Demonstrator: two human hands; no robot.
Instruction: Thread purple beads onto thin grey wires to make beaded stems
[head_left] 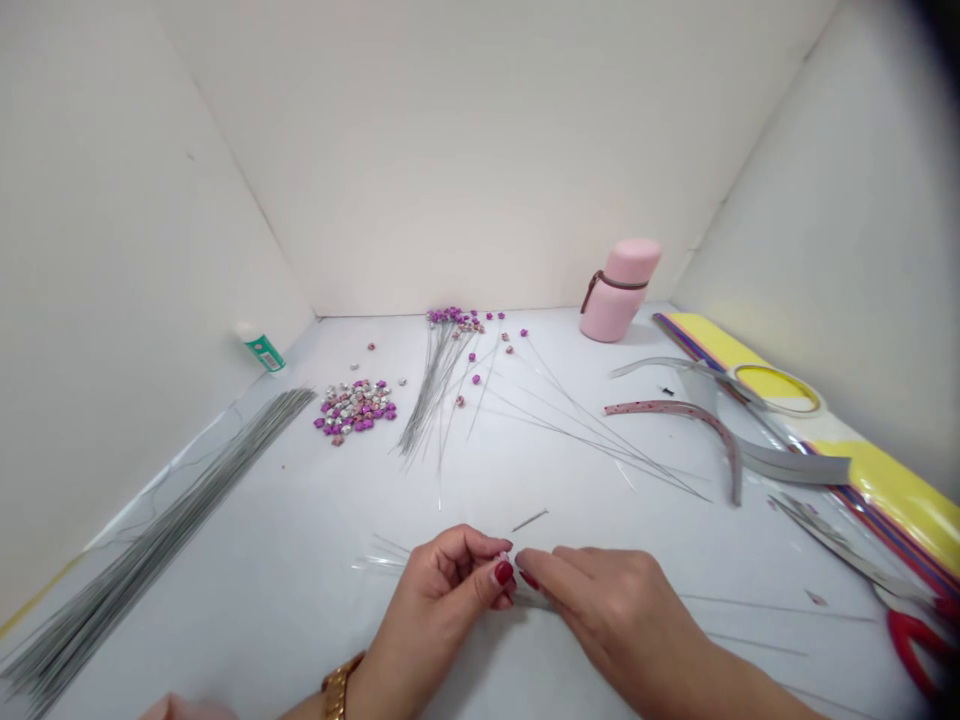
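In front of me, my left hand is closed in a pinch on a small pink folded star, mostly covered by thumb and fingers. My right hand comes up close beside it, fingertips pressed together; what they hold, if anything, is hidden. Thin wires lie on the table, partly under my hands. Just beyond the fingers is a short metal needle or nail. Farther off sit a pile of purple, pink and silver stars and a bunch of wires with stars gathered at its far end.
A long wire bundle stretches along the left. A green-and-white tube leans by the left wall, and a pink bottle stands at the back. Rightward lie paper strips, a tape roll, yellow sheets and red-handled scissors.
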